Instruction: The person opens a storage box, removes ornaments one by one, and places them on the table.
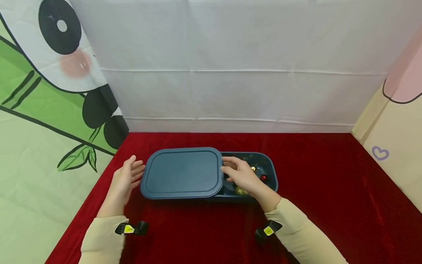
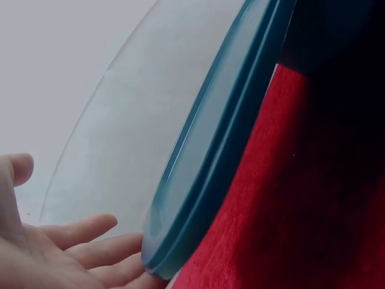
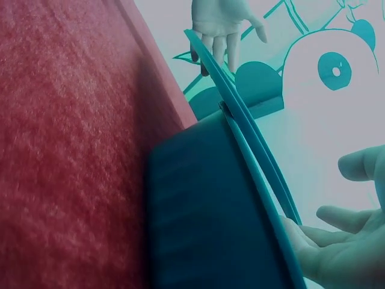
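Notably, only the head view shows shiny gold and red balls [image 1: 254, 169] inside the blue box [image 1: 271, 172] on the velvety desk [image 1: 329, 190]. From the right wrist, the smooth, round-cornered lid [image 1: 182, 172] slants over the box, overhanging its left end. Left of the box, the left hand [image 1: 125, 179] extends straight fingers to the lid; above the box, the right hand [image 1: 243, 176], thumb apart, touches the lid's end with extended fingers.
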Action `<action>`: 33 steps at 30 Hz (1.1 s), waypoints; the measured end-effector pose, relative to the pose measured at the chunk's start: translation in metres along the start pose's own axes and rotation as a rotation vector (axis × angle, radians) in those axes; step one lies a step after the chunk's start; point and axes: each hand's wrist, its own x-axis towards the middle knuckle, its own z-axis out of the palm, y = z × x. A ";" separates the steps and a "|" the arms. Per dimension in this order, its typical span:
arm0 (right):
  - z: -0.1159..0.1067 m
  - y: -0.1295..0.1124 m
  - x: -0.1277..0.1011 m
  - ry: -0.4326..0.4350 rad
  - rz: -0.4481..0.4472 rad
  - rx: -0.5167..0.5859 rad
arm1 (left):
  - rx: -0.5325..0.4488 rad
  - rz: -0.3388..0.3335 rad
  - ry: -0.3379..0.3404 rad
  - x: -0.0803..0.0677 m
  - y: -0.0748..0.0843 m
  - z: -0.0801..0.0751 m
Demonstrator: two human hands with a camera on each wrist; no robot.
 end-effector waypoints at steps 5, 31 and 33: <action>0.007 -0.003 0.003 -0.002 0.005 0.033 | 0.002 -0.017 0.007 0.002 -0.003 -0.005; 0.039 -0.011 0.008 -0.012 0.049 0.318 | -0.036 -0.071 0.063 0.004 -0.010 -0.032; 0.041 -0.012 0.008 -0.019 0.048 0.303 | -0.034 -0.074 0.061 0.005 -0.011 -0.034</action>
